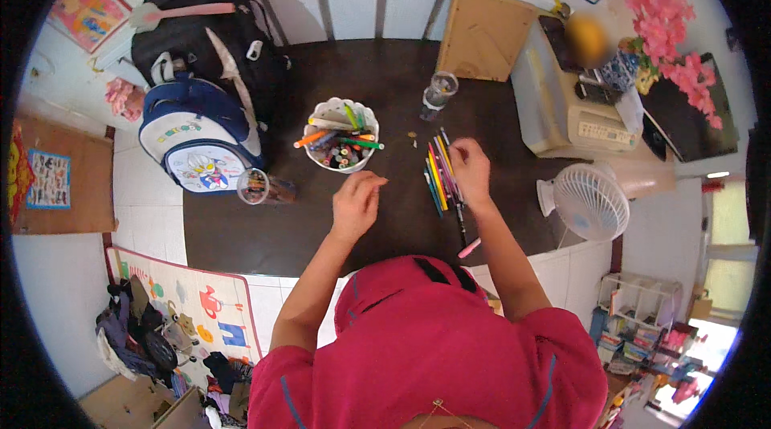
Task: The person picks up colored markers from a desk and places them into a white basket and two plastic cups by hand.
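My right hand point(470, 171) rests at the right side of a bunch of colored pencils and pens point(441, 176) lying on the dark table; whether its fingers grip one is unclear. Just below the bunch lies a pink marker point(469, 248). My left hand point(356, 203) is over the table with fingers drawn together, in front of a white scalloped basket point(310, 155) full of markers; I cannot tell if it holds something small. To the left, a clear cup point(253, 186) of pencils stands near the school bag. Another clear cup point(440, 92) stands behind the bunch.
A blue and white school backpack point(208, 134) and a black backpack point(193, 38) occupy the table's left. At the right are a small white fan point(583, 202), a beige printer-like machine point(554, 116) and pink artificial flowers point(662, 13). A brown board point(483, 35) leans at the back.
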